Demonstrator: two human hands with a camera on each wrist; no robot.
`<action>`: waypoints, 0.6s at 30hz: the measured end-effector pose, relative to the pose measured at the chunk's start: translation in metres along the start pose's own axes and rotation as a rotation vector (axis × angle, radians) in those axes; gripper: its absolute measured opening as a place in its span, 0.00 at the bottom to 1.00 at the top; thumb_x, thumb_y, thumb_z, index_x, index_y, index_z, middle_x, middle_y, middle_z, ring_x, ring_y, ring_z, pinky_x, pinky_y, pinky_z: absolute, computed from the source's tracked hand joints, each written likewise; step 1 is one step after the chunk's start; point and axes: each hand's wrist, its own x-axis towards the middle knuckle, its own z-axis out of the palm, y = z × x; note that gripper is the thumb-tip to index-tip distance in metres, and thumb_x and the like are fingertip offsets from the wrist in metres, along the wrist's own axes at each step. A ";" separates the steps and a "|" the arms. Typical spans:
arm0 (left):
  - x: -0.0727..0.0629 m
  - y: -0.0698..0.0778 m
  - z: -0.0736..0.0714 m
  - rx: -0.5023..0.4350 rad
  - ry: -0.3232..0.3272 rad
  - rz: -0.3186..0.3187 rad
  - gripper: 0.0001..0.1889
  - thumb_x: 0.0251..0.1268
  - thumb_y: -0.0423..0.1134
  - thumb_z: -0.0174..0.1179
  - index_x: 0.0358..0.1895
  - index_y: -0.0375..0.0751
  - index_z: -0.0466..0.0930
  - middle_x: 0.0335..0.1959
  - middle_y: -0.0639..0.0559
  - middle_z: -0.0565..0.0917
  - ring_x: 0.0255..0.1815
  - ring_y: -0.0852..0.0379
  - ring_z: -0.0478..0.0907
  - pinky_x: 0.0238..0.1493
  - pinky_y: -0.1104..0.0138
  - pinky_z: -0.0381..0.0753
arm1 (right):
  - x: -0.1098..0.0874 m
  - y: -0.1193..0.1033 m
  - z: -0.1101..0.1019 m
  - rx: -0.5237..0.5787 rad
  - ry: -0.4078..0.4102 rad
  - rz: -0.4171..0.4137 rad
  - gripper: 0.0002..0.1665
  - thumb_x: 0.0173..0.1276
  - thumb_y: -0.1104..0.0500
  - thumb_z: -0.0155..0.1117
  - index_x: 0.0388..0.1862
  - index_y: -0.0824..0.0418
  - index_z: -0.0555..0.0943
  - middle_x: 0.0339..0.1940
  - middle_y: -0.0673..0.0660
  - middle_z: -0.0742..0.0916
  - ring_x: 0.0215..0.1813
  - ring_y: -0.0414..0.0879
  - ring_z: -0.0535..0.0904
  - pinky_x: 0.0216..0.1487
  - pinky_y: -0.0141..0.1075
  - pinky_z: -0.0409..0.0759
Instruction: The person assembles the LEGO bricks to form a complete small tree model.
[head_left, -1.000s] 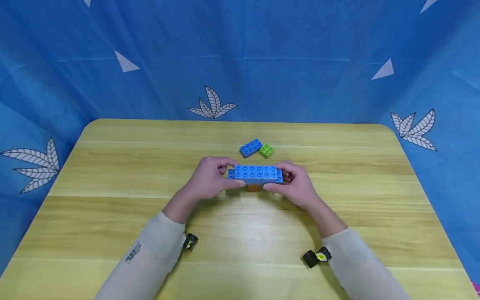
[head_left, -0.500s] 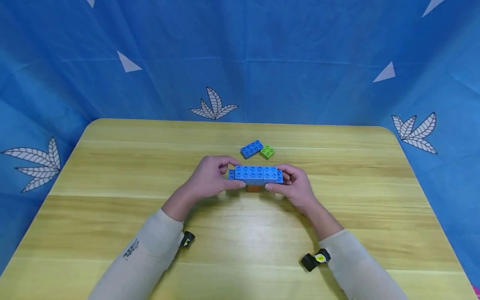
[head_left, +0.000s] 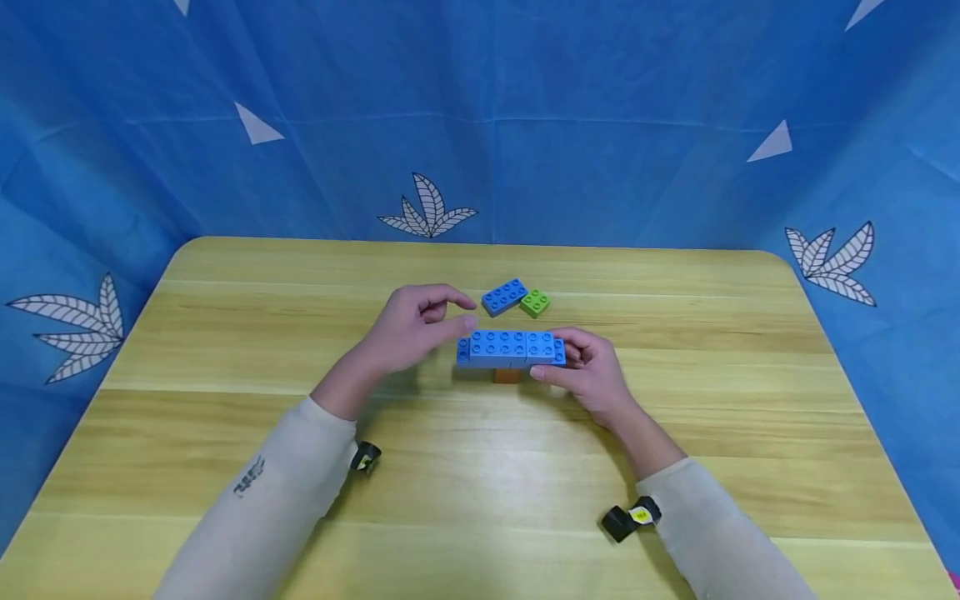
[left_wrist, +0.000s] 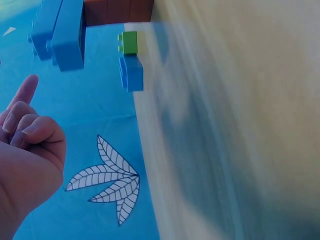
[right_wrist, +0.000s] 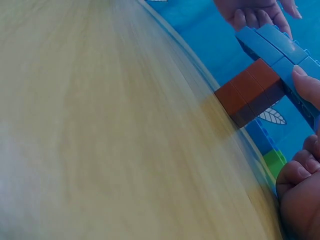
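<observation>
Two layers of blue toy building bricks (head_left: 498, 345) form a bar across a short stack of brown bricks (right_wrist: 250, 92), which stands on the table like a post. At the bar's right end my right hand (head_left: 596, 375) grips it, thumb on the near side and fingers behind. My left hand (head_left: 408, 329) holds nothing; it hovers just beyond the bar's left end, index finger stretched out and the other fingers bent. Past the bar lie a loose blue brick (head_left: 504, 297) and a small green brick (head_left: 535, 303), close against each other.
The wooden table (head_left: 247, 333) reaches to a blue cloth backdrop (head_left: 600, 150) with leaf prints behind and at the sides. Black wrist cameras (head_left: 619, 524) sit on both sleeves.
My left hand has let go of the blue bar and moved up and away toward the back. The right hand keeps its grip, and the bar stays in place.
</observation>
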 end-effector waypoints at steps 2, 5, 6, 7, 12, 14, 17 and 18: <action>0.005 -0.002 -0.003 0.007 0.025 -0.021 0.12 0.67 0.43 0.66 0.48 0.41 0.86 0.16 0.52 0.57 0.18 0.51 0.56 0.30 0.59 0.64 | 0.000 0.000 0.000 0.000 0.000 0.000 0.23 0.57 0.75 0.74 0.52 0.70 0.82 0.42 0.56 0.89 0.39 0.44 0.82 0.38 0.32 0.80; 0.013 -0.008 -0.005 0.031 0.051 -0.076 0.14 0.66 0.45 0.67 0.49 0.43 0.85 0.16 0.52 0.57 0.17 0.51 0.55 0.30 0.59 0.64 | -0.001 -0.001 0.000 0.002 -0.001 -0.001 0.23 0.57 0.74 0.74 0.53 0.70 0.82 0.42 0.56 0.89 0.40 0.44 0.83 0.38 0.32 0.80; 0.016 -0.010 -0.005 0.040 0.056 -0.098 0.15 0.66 0.46 0.68 0.50 0.43 0.85 0.16 0.52 0.57 0.17 0.52 0.55 0.30 0.59 0.64 | -0.001 -0.001 0.000 0.001 -0.001 -0.002 0.23 0.57 0.74 0.74 0.53 0.69 0.82 0.42 0.56 0.89 0.40 0.44 0.83 0.38 0.32 0.80; 0.019 -0.013 -0.005 0.051 0.056 -0.119 0.16 0.66 0.46 0.68 0.51 0.42 0.85 0.16 0.52 0.57 0.17 0.52 0.55 0.30 0.59 0.64 | -0.001 -0.001 0.000 0.002 -0.002 -0.003 0.23 0.57 0.74 0.75 0.53 0.69 0.82 0.43 0.56 0.89 0.40 0.44 0.83 0.39 0.32 0.81; 0.034 -0.032 0.003 0.186 0.006 -0.196 0.22 0.63 0.46 0.70 0.56 0.39 0.82 0.15 0.53 0.61 0.14 0.54 0.58 0.24 0.61 0.62 | -0.001 0.000 -0.001 0.004 -0.006 -0.005 0.23 0.57 0.74 0.75 0.53 0.70 0.82 0.43 0.56 0.89 0.41 0.45 0.83 0.39 0.33 0.81; 0.040 -0.038 0.006 0.251 -0.018 -0.206 0.24 0.61 0.45 0.71 0.57 0.38 0.81 0.14 0.53 0.63 0.14 0.54 0.60 0.21 0.63 0.61 | -0.001 0.000 -0.001 0.005 -0.007 -0.004 0.23 0.57 0.74 0.74 0.52 0.70 0.82 0.43 0.56 0.89 0.41 0.45 0.83 0.39 0.33 0.81; 0.046 -0.045 0.012 0.310 -0.035 -0.213 0.26 0.59 0.46 0.73 0.58 0.38 0.80 0.14 0.53 0.65 0.14 0.55 0.61 0.20 0.64 0.60 | 0.000 0.001 -0.001 0.008 -0.005 -0.004 0.22 0.57 0.74 0.74 0.52 0.69 0.82 0.43 0.56 0.89 0.41 0.45 0.84 0.39 0.33 0.81; 0.048 -0.047 0.014 0.319 -0.035 -0.220 0.26 0.58 0.46 0.73 0.58 0.38 0.80 0.14 0.53 0.65 0.14 0.55 0.61 0.21 0.64 0.60 | 0.000 0.001 -0.001 0.010 -0.006 -0.005 0.22 0.57 0.74 0.74 0.52 0.69 0.82 0.43 0.56 0.89 0.41 0.45 0.84 0.40 0.33 0.81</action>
